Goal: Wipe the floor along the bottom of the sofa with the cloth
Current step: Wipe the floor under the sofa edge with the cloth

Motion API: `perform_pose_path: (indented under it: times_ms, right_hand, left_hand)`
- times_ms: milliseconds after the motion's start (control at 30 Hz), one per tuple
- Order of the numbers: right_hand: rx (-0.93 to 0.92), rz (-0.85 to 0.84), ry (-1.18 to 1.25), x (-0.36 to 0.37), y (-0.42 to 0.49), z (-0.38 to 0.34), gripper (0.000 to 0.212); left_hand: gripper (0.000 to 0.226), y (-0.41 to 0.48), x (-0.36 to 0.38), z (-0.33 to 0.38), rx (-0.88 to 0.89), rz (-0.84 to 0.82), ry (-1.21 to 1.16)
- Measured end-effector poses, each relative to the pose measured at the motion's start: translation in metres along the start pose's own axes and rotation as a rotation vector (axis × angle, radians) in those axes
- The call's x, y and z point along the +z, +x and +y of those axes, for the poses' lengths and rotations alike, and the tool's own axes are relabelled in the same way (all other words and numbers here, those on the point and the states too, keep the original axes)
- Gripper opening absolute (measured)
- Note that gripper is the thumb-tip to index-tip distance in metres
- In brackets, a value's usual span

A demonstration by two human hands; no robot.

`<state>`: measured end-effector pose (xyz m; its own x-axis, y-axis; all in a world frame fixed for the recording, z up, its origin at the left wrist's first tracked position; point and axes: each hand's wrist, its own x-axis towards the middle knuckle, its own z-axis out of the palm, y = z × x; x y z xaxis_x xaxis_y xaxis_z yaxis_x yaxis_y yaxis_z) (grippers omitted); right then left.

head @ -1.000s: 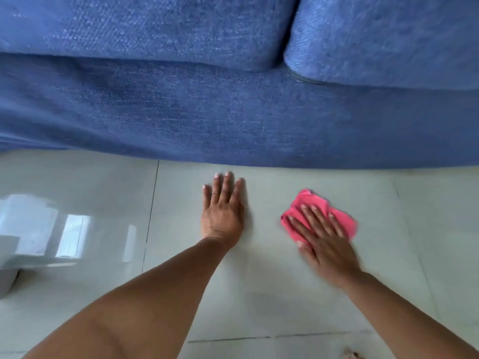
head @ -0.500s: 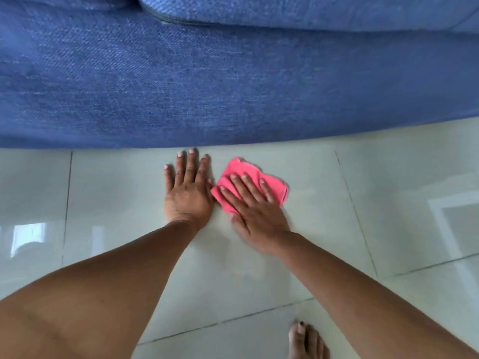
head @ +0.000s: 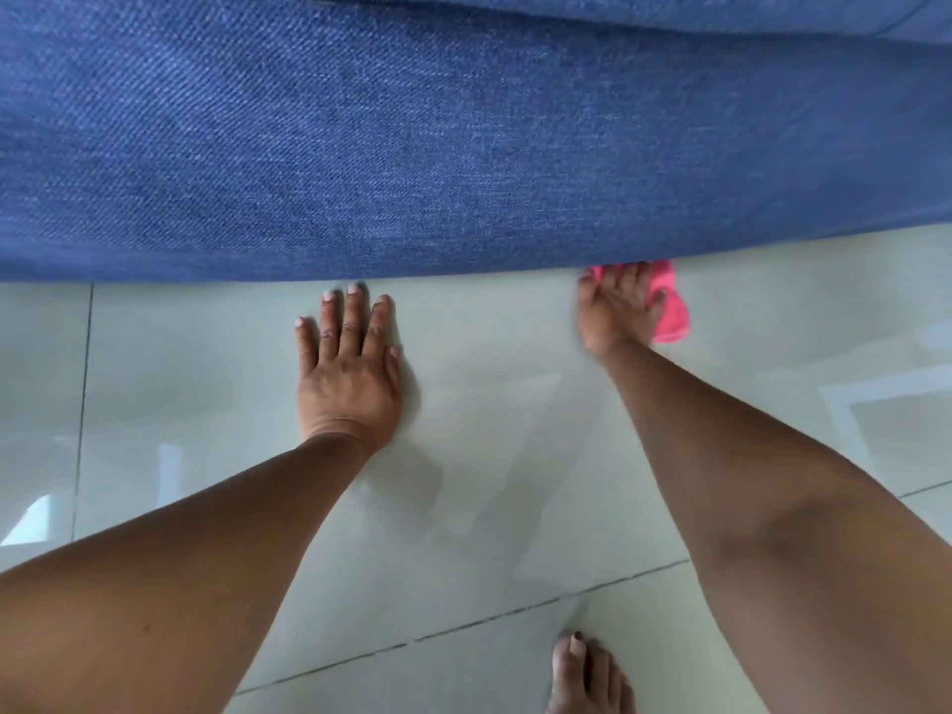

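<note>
The blue fabric sofa (head: pixel 463 136) fills the upper part of the head view, its bottom edge running across the glossy pale tiled floor (head: pixel 206 378). A pink cloth (head: pixel 669 311) lies on the floor right at that bottom edge, partly under my right hand (head: pixel 615 311), which presses flat on it with fingertips hidden beneath the sofa. My left hand (head: pixel 350 363) rests flat on the tile to the left, fingers spread, holding nothing, its fingertips close to the sofa.
My bare foot (head: pixel 587 677) stands on the floor at the bottom edge of the view. Dark grout lines (head: pixel 82 404) cross the tiles at left and lower right. A damp streak shows on the tile between my arms.
My right hand has slid the pink cloth to the right and forward, away from my left hand, up against the sofa's bottom edge. My left hand stays planted on the tile.
</note>
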<state>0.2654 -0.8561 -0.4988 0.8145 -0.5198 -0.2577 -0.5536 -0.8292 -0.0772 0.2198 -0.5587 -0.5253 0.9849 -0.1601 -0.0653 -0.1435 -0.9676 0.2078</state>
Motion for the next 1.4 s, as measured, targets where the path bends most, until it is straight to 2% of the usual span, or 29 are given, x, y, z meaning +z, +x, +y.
perform_pose_path:
  times_ms: [100,267,367,467,567,600,667,767,867,967,1033,1200,1300,1400]
  right_hand:
    - [-0.121,-0.019,-0.059,0.008,-0.011,-0.064,0.059]
    - [-0.402,-0.012,-0.080,0.024,-0.072,-0.151,0.052]
    - [-0.613,-0.017,-0.128,0.043,-0.125,-0.176,0.058]
    - [-0.853,-0.075,-0.206,0.062,-0.178,-0.162,0.065]
    - [-1.102,-0.111,-0.251,0.065,-0.201,-0.104,0.063]
    - [-1.135,-0.103,-0.260,0.062,-0.196,-0.080,0.064]
    - [-1.069,-0.055,-0.273,0.052,-0.173,-0.035,0.065]
    - [-0.652,-0.018,-0.244,0.035,-0.132,-0.007,0.064]
    - [-0.274,0.038,-0.117,0.033,-0.096,-0.045,0.065]
    - [-0.098,0.065,-0.004,0.035,-0.076,-0.117,0.059]
    - [-0.117,0.056,0.017,0.039,-0.077,-0.164,0.058]
    - [-0.349,0.050,-0.026,0.053,-0.118,-0.255,0.053]
    - [-0.485,0.070,-0.065,0.059,-0.148,-0.281,0.049]
    - [-0.738,0.061,-0.082,0.071,-0.177,-0.287,0.056]
  left_hand:
    - [0.058,0.001,-0.002,-0.001,0.006,0.014,-0.042]
    - [0.061,-0.001,-0.016,-0.019,-0.036,0.114,-0.371]
    - [0.064,-0.015,-0.026,-0.052,-0.105,0.135,-0.296]
    - [0.067,-0.034,-0.034,-0.093,-0.229,0.105,-0.174]
    - [0.066,-0.054,-0.041,-0.131,-0.350,0.084,-0.123]
    - [0.066,-0.059,-0.042,-0.142,-0.376,0.076,-0.120]
    - [0.065,-0.066,-0.042,-0.156,-0.391,0.066,-0.115]
    - [0.063,-0.068,-0.037,-0.161,-0.374,0.082,-0.090]
    - [0.060,-0.066,-0.034,-0.158,-0.379,0.096,-0.069]
    - [0.060,-0.066,-0.034,-0.160,-0.382,0.096,-0.073]
    - [0.060,-0.066,-0.033,-0.161,-0.381,0.088,-0.068]
    - [0.059,-0.066,-0.033,-0.161,-0.367,0.080,-0.076]
    - [0.061,-0.067,-0.035,-0.162,-0.361,0.087,-0.102]
    - [0.061,-0.067,-0.036,-0.163,-0.354,0.114,-0.144]
